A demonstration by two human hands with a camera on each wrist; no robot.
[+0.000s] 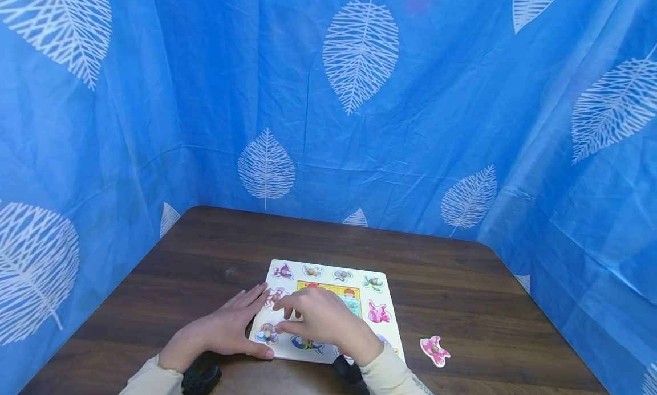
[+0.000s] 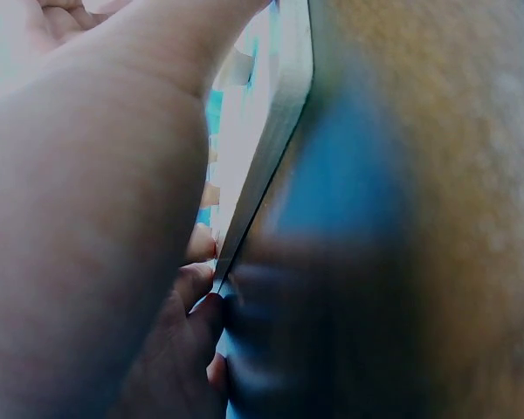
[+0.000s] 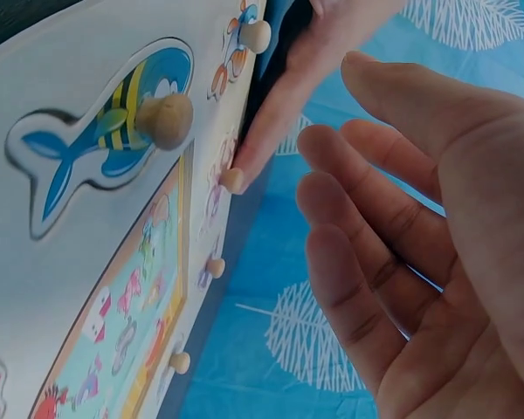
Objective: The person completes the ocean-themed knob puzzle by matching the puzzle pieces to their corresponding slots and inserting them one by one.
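A white wooden peg puzzle board (image 1: 325,354) lies on the table, its pictured pieces set round a printed centre panel. Along the board's left edge rests my left hand (image 1: 226,325), fingers extended and the thumb at the near left corner. My right hand (image 1: 323,318) hovers over the left half of the board. In the right wrist view its fingers are loosely bent, apart from the board, with nothing between them. A blue and yellow striped fish piece (image 3: 113,122) with a wooden knob sits in the board there. Part of the centre panel is hidden by the right hand.
A loose pink fish-shaped piece (image 1: 441,358) with a knob lies on the dark wooden table (image 1: 493,321), right of the board. At the board's right side, a pink fish picture (image 1: 378,312) shows no knob. Blue curtains (image 1: 436,127) with white leaves surround the table.
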